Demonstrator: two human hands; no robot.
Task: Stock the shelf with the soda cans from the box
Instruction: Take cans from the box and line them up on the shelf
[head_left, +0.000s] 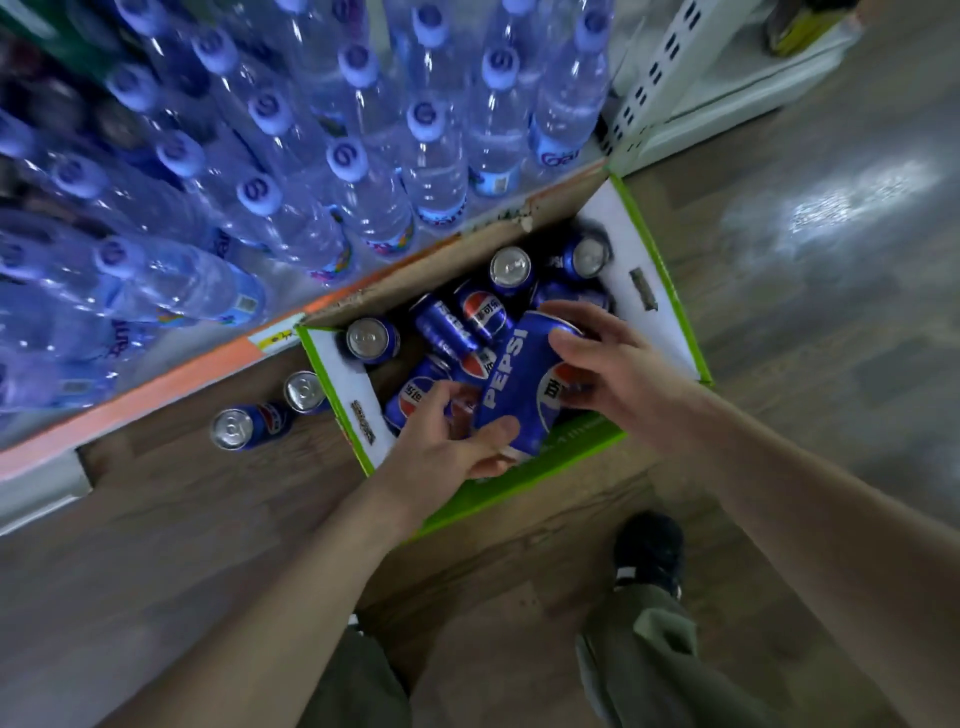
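Observation:
An open cardboard box (657, 312) with green edges sits on the floor against the shelf base and holds several blue Pepsi cans (480, 314). My right hand (618, 374) grips the upper end of one blue Pepsi can (519, 384) tilted above the box's near side. My left hand (447, 441) holds the same can's lower end, thumb under it, fingers curled near another can below. Two more cans (249, 423) lie on the floor left of the box.
Rows of clear water bottles (363, 171) with blue caps fill the low shelf behind the box. The shelf's orange front strip (156, 389) runs along the left. A white shelf upright (660, 67) stands at the upper right. My shoe (649, 551) rests near the box.

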